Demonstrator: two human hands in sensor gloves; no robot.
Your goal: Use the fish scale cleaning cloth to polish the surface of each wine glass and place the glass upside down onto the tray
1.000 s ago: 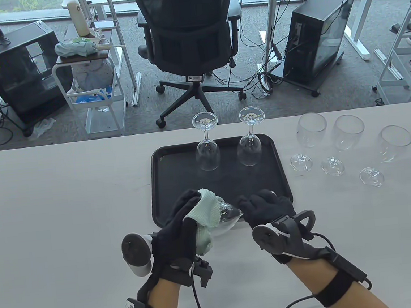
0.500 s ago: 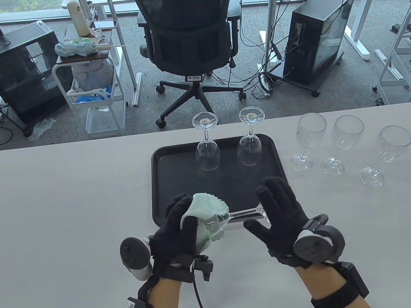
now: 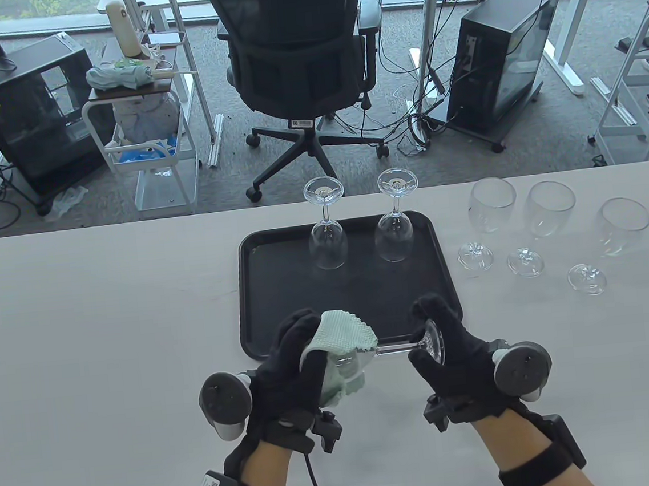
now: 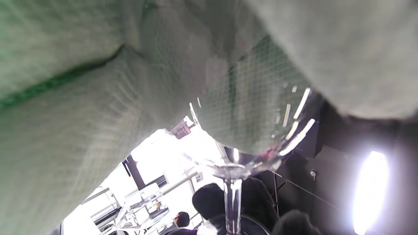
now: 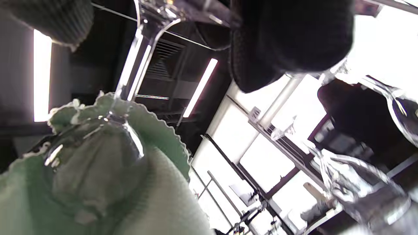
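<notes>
A wine glass [image 3: 395, 348] lies sideways in the air between my hands, over the near edge of the black tray [image 3: 272, 294]. My left hand [image 3: 295, 360] wraps the pale green cleaning cloth [image 3: 340, 347] round its bowl. My right hand [image 3: 446, 346] grips the foot [image 3: 434, 342] with curled fingers and thumb. In the left wrist view the cloth [image 4: 98, 98] fills the frame above the stem [image 4: 232, 202]. The right wrist view shows the cloth-covered bowl [image 5: 98, 169] and the stem [image 5: 134, 75]. Two glasses [image 3: 328, 237] [image 3: 396, 224] stand upside down at the tray's far side.
Three upright wine glasses [image 3: 486, 221] [image 3: 546, 221] [image 3: 616, 238] stand on the table right of the tray. An office chair [image 3: 298, 56] is behind the table's far edge, with a white cart [image 3: 141, 129] and computer towers on the floor.
My right hand has turned over and slid from the bowl end out along the stem to the foot, which it now grips. The glass has swung level and the cloth has shifted on the bowl.
</notes>
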